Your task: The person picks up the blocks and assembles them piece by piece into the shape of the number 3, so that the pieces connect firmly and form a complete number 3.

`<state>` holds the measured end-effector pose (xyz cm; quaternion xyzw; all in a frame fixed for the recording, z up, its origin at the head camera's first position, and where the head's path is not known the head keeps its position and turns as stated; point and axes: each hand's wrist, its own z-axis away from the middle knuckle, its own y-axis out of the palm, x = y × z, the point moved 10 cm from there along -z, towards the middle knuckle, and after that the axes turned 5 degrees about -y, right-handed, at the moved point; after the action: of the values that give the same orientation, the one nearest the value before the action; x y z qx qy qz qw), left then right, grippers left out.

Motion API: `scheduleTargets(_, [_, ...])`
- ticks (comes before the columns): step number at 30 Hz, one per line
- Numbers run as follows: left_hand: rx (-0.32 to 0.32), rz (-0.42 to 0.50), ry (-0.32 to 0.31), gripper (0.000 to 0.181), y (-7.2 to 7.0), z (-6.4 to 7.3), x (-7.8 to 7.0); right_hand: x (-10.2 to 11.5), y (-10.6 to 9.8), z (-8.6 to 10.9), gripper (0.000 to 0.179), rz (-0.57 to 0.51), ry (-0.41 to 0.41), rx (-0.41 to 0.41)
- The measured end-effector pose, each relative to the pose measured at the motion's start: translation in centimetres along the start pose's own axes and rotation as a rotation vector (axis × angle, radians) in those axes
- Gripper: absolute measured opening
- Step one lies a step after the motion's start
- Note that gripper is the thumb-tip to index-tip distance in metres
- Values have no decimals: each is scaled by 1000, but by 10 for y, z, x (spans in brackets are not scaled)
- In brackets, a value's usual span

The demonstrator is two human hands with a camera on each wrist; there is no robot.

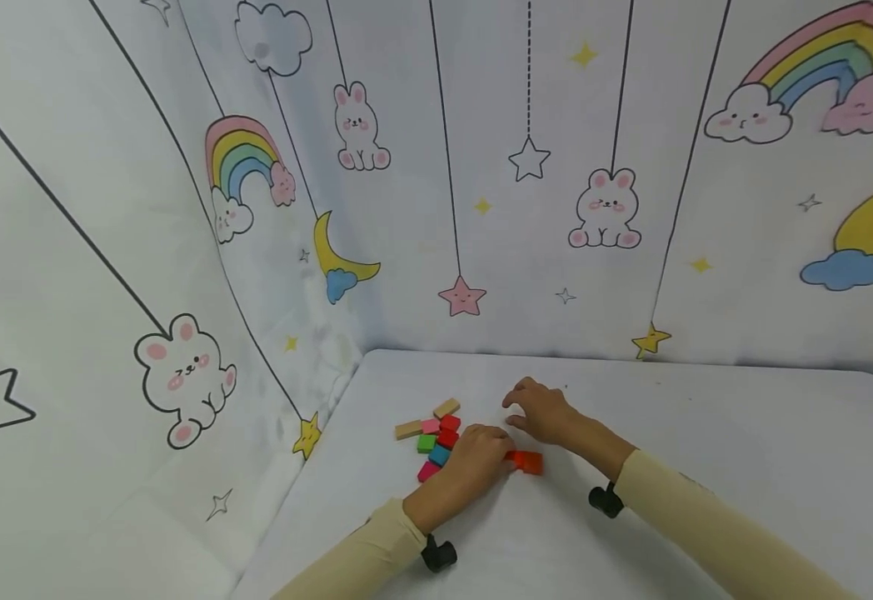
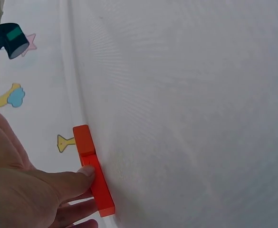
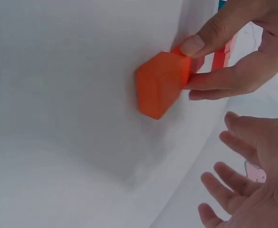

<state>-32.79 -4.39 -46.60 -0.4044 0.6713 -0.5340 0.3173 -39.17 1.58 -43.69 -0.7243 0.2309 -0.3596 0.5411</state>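
My left hand (image 1: 476,457) pinches a red-orange block (image 2: 102,190) between thumb and fingers, low over the white table. An orange block (image 1: 531,463) sits end to end with it, touching it, on the side away from the left palm. Held apart from both blocks is my right hand (image 1: 545,414), farther back and to the right; its fingers are spread and loosely bent around nothing. In the right wrist view the right hand (image 3: 255,171) appears below the left, with the orange block (image 3: 158,84) beyond the left fingertips.
Left of the left hand lie several loose blocks: red (image 1: 448,438), pink (image 1: 431,426), green (image 1: 426,443), blue (image 1: 440,455) and magenta (image 1: 427,472). Plain wooden blocks (image 1: 409,429) lie at their far edge. A patterned cloth wall (image 1: 406,217) rises behind the white table (image 1: 706,467).
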Motion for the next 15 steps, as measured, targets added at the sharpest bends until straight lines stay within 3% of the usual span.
scheduleTargets(15, [-55,-41,7,25,-2,0,1,47,12,-47,27,-35,-208,187])
